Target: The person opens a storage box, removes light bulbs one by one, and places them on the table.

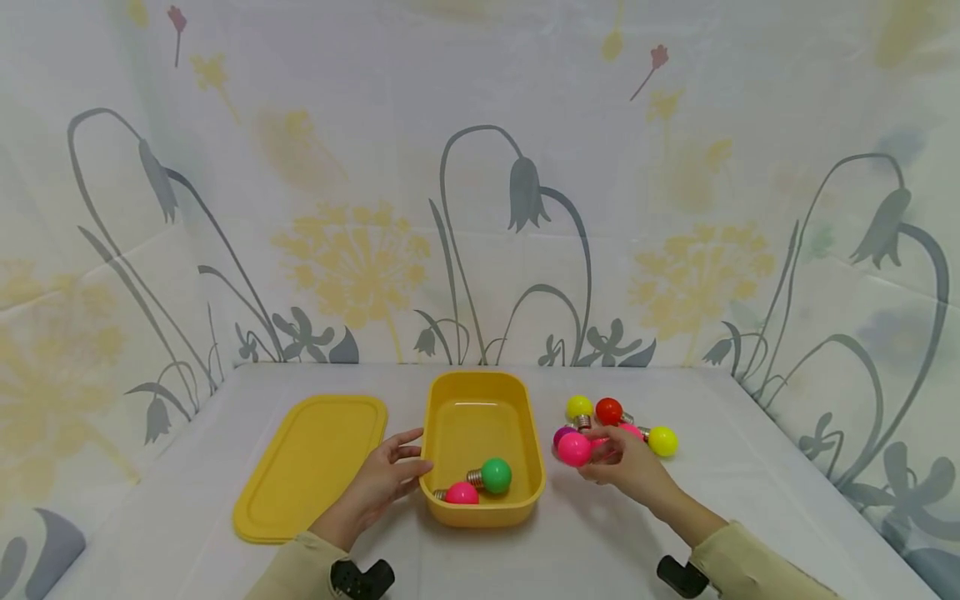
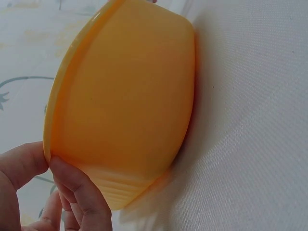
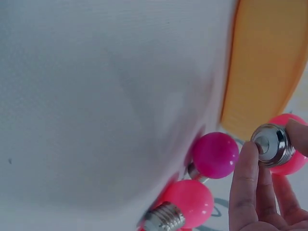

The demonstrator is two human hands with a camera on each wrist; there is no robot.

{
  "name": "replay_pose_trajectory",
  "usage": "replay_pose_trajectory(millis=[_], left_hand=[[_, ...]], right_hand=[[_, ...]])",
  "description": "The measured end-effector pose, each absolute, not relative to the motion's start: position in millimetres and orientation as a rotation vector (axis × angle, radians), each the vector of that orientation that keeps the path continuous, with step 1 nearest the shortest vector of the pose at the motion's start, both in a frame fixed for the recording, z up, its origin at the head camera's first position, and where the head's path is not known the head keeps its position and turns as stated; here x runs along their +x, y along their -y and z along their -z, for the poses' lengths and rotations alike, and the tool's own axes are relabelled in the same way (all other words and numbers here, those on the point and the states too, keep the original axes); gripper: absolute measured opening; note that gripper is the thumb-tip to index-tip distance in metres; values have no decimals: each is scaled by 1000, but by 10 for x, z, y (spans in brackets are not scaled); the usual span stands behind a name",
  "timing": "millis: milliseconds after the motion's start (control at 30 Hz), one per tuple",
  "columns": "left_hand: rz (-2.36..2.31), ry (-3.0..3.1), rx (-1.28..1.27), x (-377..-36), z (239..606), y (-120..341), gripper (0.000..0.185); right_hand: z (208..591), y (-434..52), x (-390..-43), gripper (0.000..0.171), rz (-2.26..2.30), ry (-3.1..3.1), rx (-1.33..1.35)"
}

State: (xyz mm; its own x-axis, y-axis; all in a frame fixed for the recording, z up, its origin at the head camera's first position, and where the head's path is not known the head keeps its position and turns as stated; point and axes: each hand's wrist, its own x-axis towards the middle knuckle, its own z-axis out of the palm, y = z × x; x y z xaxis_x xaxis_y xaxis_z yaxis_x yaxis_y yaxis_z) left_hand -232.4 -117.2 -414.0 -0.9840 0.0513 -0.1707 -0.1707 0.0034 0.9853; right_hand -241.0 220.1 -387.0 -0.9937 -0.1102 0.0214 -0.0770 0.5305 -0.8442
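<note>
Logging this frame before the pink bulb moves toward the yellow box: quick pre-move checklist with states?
1. Right hand grips pink bulb: ok, fingers on its metal base.
2. Left hand steadies yellow box: ok, fingers on its side.
3. Box has room: ok, only green bulb and another pink one inside.
4. Lid off, lying to the left: ok.
5. Grip firmness: cannot tell.
</note>
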Motion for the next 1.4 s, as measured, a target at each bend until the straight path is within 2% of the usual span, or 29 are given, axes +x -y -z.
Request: replay_pose_trajectory(millis=[633, 867, 1167, 1400], left_hand=[[-2103, -2123, -134, -2322, 4124, 1170, 54], [-2115, -2106, -148, -2314, 4122, 1164, 55], [-2113, -2112, -144, -2323, 4128, 1165, 56], [-2111, -2116, -148, -2319, 4123, 1164, 56]], right_hand=[[4070, -2339, -2511, 46, 1332, -2744, -82], [4124, -2363, -2533, 37, 1311, -2771, -83], [4072, -2387, -2555, 36, 1251, -2781, -3], [3906, -2383, -2554, 34, 1242, -2812, -47]])
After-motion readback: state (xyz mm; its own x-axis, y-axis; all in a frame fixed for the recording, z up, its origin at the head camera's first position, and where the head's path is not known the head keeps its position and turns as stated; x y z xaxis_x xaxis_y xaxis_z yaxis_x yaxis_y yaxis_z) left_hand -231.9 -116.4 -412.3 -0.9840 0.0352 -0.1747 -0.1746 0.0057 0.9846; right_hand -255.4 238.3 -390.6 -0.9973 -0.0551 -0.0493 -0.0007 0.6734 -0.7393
